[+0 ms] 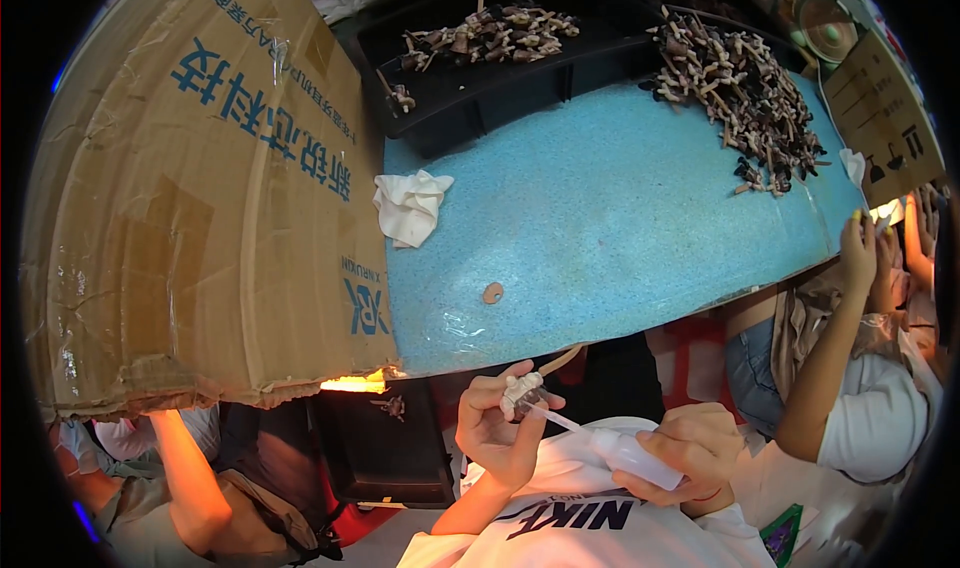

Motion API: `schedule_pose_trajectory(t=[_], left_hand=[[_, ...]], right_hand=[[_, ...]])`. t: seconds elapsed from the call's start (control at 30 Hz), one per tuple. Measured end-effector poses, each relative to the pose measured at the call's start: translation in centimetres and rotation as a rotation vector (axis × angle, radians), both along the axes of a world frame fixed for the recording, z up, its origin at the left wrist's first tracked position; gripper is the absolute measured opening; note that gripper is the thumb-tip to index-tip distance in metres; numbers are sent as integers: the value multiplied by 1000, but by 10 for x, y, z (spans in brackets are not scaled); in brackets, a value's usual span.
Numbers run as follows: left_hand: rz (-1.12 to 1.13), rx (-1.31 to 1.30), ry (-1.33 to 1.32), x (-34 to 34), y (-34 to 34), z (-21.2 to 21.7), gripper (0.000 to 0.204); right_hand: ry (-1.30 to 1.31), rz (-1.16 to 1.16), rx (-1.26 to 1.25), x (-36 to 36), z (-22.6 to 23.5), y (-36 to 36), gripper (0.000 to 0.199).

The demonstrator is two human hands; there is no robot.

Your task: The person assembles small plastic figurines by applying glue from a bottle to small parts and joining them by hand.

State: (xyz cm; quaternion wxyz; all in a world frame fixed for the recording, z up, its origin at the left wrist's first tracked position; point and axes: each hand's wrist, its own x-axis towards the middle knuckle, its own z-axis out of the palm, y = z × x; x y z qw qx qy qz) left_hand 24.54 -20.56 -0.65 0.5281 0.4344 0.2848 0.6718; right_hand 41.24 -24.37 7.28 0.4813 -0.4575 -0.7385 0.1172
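My left hand (497, 430) pinches a small cream and dark figurine (520, 392) between thumb and fingers, just off the table's near edge. A thin tan stick (560, 360) runs from the figurine toward the table. Wrapped round a white squeeze bottle (632, 455), my right hand (692, 451) tilts it leftward. The bottle's long thin nozzle (556, 419) reaches the figurine's lower side; whether the tip touches it I cannot tell.
Light blue table mat (600, 218) bears a crumpled white tissue (412, 206), a small brown disc (492, 293) and a heap of figurines (740, 98). Black tray (520, 98) holds more. Cardboard box (200, 218) walls the left. Another black tray (385, 458) sits lower left. People sit on both sides.
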Motion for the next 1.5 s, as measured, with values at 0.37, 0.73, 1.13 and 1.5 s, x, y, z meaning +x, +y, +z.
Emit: schedule_pose_trajectory(t=[0.37, 0.73, 1.13, 1.5], left_hand=[[-2, 3, 36, 0, 2, 3, 26], [51, -42, 51, -3, 0, 3, 26], [22, -395, -259, -25, 19, 9, 17], [47, -455, -351, -34, 21, 8, 15]], right_hand=[[-10, -7, 1, -1, 5, 3, 29], [83, -19, -68, 4, -9, -2, 32], [641, -181, -257, 36, -83, 94, 24], [-14, -541, -104, 38, -119, 126, 34]])
